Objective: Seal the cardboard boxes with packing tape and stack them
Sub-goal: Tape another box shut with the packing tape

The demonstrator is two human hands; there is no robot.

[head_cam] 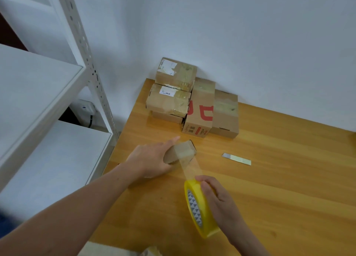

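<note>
Left hand [152, 159] clamped the small box [182, 150] steady. At 5 o'clock, right hand [217, 197] gripped the tape roll [199, 211], tensioning the strip [187, 169].

I face a plain pale wall [231, 34] that meets my wooden desk [279, 188] along its far edge. At my left stands a white metal shelving unit [38, 86] with a perforated upright [84, 49]. Behind it, low on the wall, is a white socket [85, 105] with a black cable [90, 120].

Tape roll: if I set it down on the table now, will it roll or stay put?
On its rim, the tape roll likely rolls: it is a round ring and the table looks smooth. Laid flat, it probably stays. The strip stretched to the small box may tug it.
</note>
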